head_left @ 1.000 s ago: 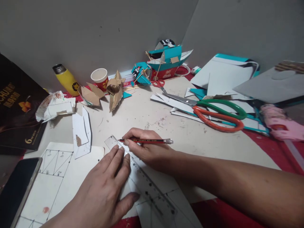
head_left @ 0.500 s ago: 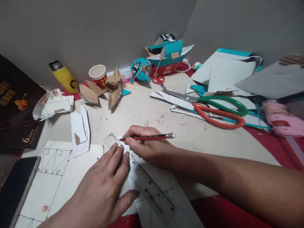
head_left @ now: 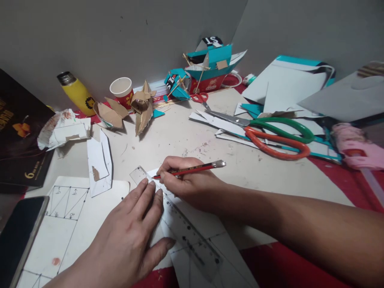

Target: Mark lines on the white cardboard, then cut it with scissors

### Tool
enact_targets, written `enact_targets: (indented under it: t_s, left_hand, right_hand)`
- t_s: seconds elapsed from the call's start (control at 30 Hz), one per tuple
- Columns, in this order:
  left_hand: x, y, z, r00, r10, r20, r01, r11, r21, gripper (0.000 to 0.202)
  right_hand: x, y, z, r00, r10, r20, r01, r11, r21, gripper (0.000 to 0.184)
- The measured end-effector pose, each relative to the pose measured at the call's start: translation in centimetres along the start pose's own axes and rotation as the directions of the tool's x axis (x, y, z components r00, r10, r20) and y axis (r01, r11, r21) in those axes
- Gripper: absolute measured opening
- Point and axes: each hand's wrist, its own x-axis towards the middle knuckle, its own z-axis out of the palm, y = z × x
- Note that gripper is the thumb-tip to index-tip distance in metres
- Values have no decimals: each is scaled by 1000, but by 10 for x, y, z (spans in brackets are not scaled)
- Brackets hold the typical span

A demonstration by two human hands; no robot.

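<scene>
My left hand (head_left: 129, 236) lies flat with fingers spread, pressing a clear plastic ruler (head_left: 183, 232) onto white card (head_left: 90, 224) that carries pencil lines. My right hand (head_left: 187, 184) pinches a red pencil (head_left: 195, 168), its tip at the ruler's far end next to my left fingertips. The ruler runs diagonally from the centre toward the lower right, and its middle is hidden under my left hand.
Large scissors (head_left: 270, 136) with green and orange handles lie on paper strips to the right. A pink glue gun (head_left: 357, 150) sits at far right. A yellow bottle (head_left: 76, 92), paper cup (head_left: 122, 90), cardboard boats (head_left: 210, 68) line the wall. A phone (head_left: 18, 236) lies lower left.
The pencil's back end has tilted upward and its tip has slid slightly along the ruler. My left hand stays pressed on the ruler. The view has shifted down a little.
</scene>
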Motion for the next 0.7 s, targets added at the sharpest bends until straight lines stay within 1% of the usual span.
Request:
enact_targets:
  t_s: [0.13, 0.33, 0.57, 0.7]
  left_hand:
    - [0, 0, 0, 1000, -10, -2, 10, 1000, -23, 64]
    - [1, 0, 0, 1000, 1, -4, -1, 1000, -19, 65]
    - [2, 0, 0, 1000, -1, -8, 1, 1000, -14, 63]
    - [0, 0, 0, 1000, 0, -14, 0, 1000, -8, 64]
  right_hand:
    - [-1, -2, 0, 1000, 4, -3, -4, 1000, -31, 11]
    - [-1, -9, -1, 998, 65, -7, -65, 998, -22, 12]
    - [-2, -10, -2, 999, 48, -2, -48, 997, -58, 13]
    - [-3, -9, -3, 999, 33, 10, -32, 995, -91, 14]
